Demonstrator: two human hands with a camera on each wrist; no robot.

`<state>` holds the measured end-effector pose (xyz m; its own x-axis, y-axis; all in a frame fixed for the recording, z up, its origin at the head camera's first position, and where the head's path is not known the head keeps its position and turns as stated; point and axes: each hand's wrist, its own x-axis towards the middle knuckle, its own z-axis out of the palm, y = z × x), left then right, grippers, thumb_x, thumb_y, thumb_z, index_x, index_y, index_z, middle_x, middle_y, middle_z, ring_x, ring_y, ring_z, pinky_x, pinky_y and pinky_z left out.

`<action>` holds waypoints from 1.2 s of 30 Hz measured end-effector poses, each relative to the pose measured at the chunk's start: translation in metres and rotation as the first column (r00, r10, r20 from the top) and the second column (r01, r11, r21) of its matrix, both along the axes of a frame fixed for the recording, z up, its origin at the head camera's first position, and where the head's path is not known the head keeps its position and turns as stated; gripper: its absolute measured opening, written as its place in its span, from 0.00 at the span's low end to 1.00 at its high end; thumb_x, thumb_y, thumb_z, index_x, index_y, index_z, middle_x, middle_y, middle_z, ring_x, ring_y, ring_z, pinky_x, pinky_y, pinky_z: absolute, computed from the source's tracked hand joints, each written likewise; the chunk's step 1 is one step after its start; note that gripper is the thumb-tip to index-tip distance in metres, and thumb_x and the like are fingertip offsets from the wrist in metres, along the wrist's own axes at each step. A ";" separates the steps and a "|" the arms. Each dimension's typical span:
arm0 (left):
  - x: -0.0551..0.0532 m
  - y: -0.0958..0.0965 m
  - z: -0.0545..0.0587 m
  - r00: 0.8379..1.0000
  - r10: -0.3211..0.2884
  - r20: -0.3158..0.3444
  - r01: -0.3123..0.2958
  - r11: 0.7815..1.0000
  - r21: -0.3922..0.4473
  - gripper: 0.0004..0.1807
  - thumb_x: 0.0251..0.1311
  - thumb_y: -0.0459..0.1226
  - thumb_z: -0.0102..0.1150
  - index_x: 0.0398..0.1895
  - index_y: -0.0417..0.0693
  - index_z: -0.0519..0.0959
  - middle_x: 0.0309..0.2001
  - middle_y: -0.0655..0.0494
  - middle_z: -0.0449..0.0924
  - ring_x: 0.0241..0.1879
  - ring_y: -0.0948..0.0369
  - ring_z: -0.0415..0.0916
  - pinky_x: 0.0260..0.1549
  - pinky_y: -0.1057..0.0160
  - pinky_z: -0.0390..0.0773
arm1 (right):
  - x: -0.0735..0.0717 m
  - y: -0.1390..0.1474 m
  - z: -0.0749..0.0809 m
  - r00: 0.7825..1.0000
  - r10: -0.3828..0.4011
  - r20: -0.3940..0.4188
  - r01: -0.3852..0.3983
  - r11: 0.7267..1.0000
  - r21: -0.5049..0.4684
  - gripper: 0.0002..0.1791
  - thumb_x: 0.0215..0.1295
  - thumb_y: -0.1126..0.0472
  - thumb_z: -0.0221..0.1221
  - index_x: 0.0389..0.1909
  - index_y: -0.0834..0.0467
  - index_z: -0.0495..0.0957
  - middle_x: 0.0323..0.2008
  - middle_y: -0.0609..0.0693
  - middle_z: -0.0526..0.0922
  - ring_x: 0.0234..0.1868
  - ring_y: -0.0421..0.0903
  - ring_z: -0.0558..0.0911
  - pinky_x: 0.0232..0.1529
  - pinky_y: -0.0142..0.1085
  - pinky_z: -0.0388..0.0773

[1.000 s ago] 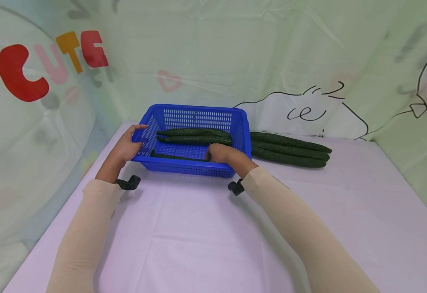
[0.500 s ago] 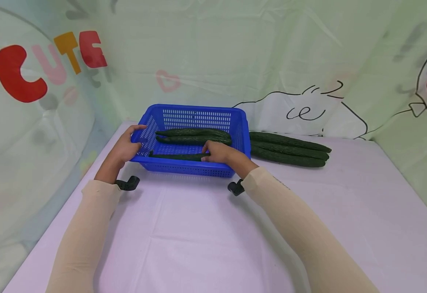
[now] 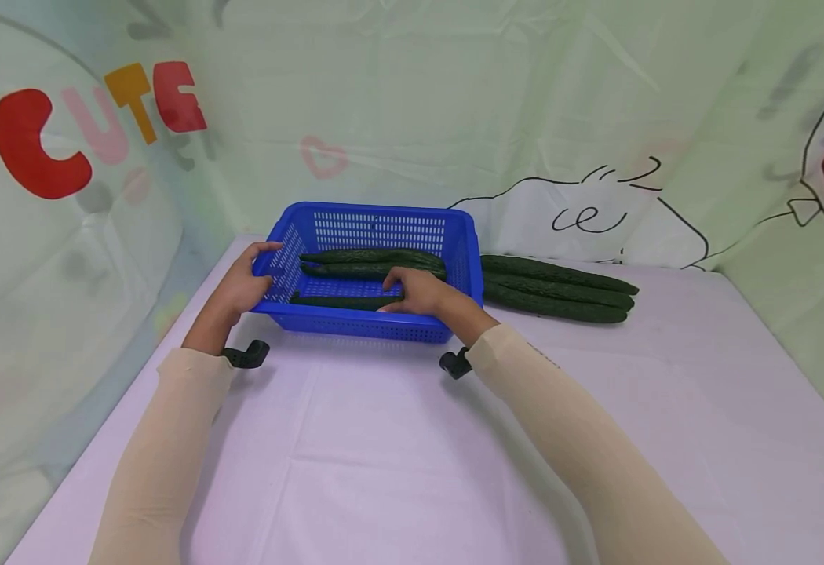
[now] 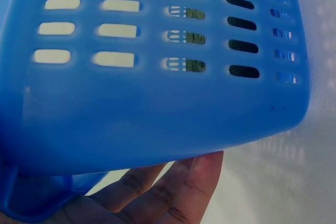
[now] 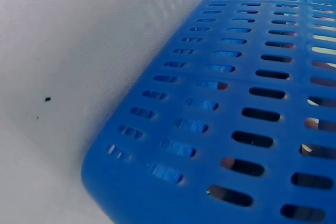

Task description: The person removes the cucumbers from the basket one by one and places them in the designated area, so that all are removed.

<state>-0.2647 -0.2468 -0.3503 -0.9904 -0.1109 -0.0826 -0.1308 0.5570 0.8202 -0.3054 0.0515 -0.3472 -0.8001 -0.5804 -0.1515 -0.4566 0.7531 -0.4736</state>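
Note:
A blue plastic basket (image 3: 355, 323) with slotted walls stands toward the back of the table. My left hand (image 3: 242, 281) grips its left end, the fingers coming over the rim. In the left wrist view, those fingers (image 4: 178, 187) show at the edge of the blue wall. Inside the basket, my right hand (image 3: 422, 293) is over the right end of a cucumber (image 3: 344, 302) near the front wall, thumb and forefinger spread apart. Two more cucumbers (image 3: 373, 263) lie along the back of the basket. The right wrist view shows mainly the slotted outer wall (image 5: 210, 129), with bits of skin through the slots.
Beside the basket on the right, three long cucumbers (image 3: 560, 289) lie side by side on the pale tablecloth (image 3: 384, 455). Printed curtains (image 3: 412, 102) enclose the table at the back and sides.
The right hand has loosened from the front cucumber, its thumb and forefinger spreading apart. More of that cucumber shows above the front rim. The left hand and the basket have stayed in place.

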 end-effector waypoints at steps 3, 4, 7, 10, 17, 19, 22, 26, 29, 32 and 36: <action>0.000 -0.001 -0.001 1.000 0.001 -0.001 -0.001 1.000 0.000 0.36 0.64 0.28 0.39 0.77 0.56 0.54 0.77 0.36 0.47 0.70 0.35 0.58 0.62 0.36 0.68 | 0.001 0.001 0.001 1.000 0.006 -0.019 -0.007 0.999 -0.042 0.24 0.61 0.52 0.67 0.57 0.55 0.75 0.51 0.56 0.81 0.49 0.51 0.79 0.52 0.44 0.77; 0.000 -0.001 -0.001 1.000 0.000 0.000 0.000 1.000 0.000 0.36 0.64 0.28 0.39 0.77 0.57 0.54 0.77 0.36 0.47 0.70 0.34 0.58 0.62 0.35 0.68 | 0.001 0.001 0.001 1.000 0.002 -0.021 -0.003 0.999 -0.053 0.23 0.61 0.53 0.67 0.56 0.53 0.76 0.50 0.55 0.81 0.49 0.50 0.79 0.52 0.44 0.77; 0.000 -0.001 -0.002 1.000 0.003 0.003 -0.003 1.000 -0.002 0.36 0.64 0.28 0.39 0.77 0.57 0.54 0.77 0.36 0.47 0.70 0.34 0.58 0.62 0.35 0.68 | 0.002 0.001 0.002 0.999 -0.012 -0.035 0.010 0.997 -0.071 0.22 0.60 0.52 0.68 0.54 0.50 0.78 0.49 0.54 0.82 0.50 0.50 0.80 0.51 0.45 0.78; 0.001 -0.002 -0.002 1.000 0.003 0.003 -0.003 1.000 0.001 0.36 0.64 0.28 0.39 0.77 0.57 0.54 0.77 0.35 0.47 0.70 0.34 0.59 0.61 0.36 0.69 | 0.003 0.001 0.003 0.998 -0.023 -0.050 0.019 0.997 -0.075 0.20 0.60 0.51 0.67 0.53 0.49 0.79 0.50 0.53 0.82 0.52 0.51 0.80 0.52 0.47 0.77; 0.001 -0.002 -0.001 1.000 0.002 0.006 -0.002 1.000 0.011 0.36 0.64 0.28 0.39 0.77 0.57 0.54 0.77 0.35 0.48 0.69 0.34 0.60 0.61 0.36 0.69 | 0.006 0.001 0.005 0.992 -0.004 -0.125 -0.004 0.998 -0.063 0.17 0.61 0.52 0.67 0.50 0.50 0.80 0.49 0.52 0.85 0.50 0.50 0.82 0.52 0.48 0.78; 0.001 -0.001 -0.001 1.000 0.001 0.009 -0.001 1.000 0.011 0.37 0.64 0.28 0.39 0.77 0.57 0.53 0.77 0.35 0.47 0.70 0.34 0.59 0.61 0.36 0.69 | 0.007 0.001 0.005 0.984 -0.005 -0.178 -0.005 0.999 -0.054 0.16 0.61 0.53 0.66 0.49 0.50 0.80 0.46 0.51 0.86 0.49 0.50 0.83 0.57 0.52 0.73; 0.001 -0.001 0.000 1.000 -0.001 0.013 0.001 1.000 0.011 0.37 0.65 0.28 0.39 0.77 0.57 0.53 0.77 0.35 0.47 0.70 0.33 0.59 0.61 0.35 0.69 | 0.009 0.001 0.005 0.962 -0.010 -0.273 0.003 1.000 -0.024 0.13 0.63 0.55 0.65 0.48 0.49 0.79 0.42 0.49 0.88 0.46 0.48 0.84 0.62 0.57 0.64; 0.001 -0.001 0.000 1.000 -0.002 0.010 0.002 1.000 0.009 0.36 0.65 0.28 0.39 0.77 0.57 0.53 0.77 0.35 0.48 0.67 0.35 0.62 0.60 0.37 0.71 | 0.010 0.000 0.005 0.934 -0.020 -0.355 0.024 1.000 0.008 0.12 0.66 0.56 0.62 0.48 0.49 0.76 0.39 0.47 0.88 0.42 0.48 0.83 0.56 0.55 0.58; 0.000 -0.001 -0.001 1.000 0.001 0.008 -0.001 1.000 0.007 0.36 0.65 0.28 0.39 0.77 0.57 0.54 0.77 0.35 0.48 0.66 0.36 0.63 0.59 0.38 0.71 | 0.011 0.000 0.007 0.924 -0.025 -0.381 0.041 0.999 0.033 0.12 0.67 0.56 0.61 0.49 0.49 0.75 0.36 0.47 0.87 0.39 0.48 0.82 0.52 0.52 0.57; 0.000 -0.002 -0.001 1.000 -0.002 0.006 0.002 1.000 0.003 0.35 0.65 0.28 0.39 0.77 0.56 0.54 0.77 0.35 0.47 0.68 0.35 0.61 0.60 0.37 0.70 | 0.012 -0.001 0.008 0.922 -0.026 -0.387 0.054 0.997 0.062 0.12 0.69 0.55 0.59 0.51 0.49 0.73 0.29 0.47 0.84 0.35 0.48 0.81 0.50 0.50 0.57; 0.000 -0.002 -0.001 1.000 -0.004 0.008 0.004 1.000 0.006 0.36 0.65 0.28 0.39 0.77 0.56 0.54 0.77 0.35 0.46 0.69 0.34 0.59 0.61 0.36 0.69 | 0.012 -0.001 0.009 0.919 -0.029 -0.392 0.064 0.995 0.076 0.12 0.69 0.59 0.58 0.52 0.49 0.73 0.25 0.46 0.83 0.32 0.48 0.80 0.49 0.50 0.56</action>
<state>-0.2651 -0.2489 -0.3517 -0.9901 -0.1066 -0.0916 -0.1356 0.5528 0.8222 -0.2937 0.0504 -0.3384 -0.8315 -0.5399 0.1308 -0.5555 0.8076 -0.1977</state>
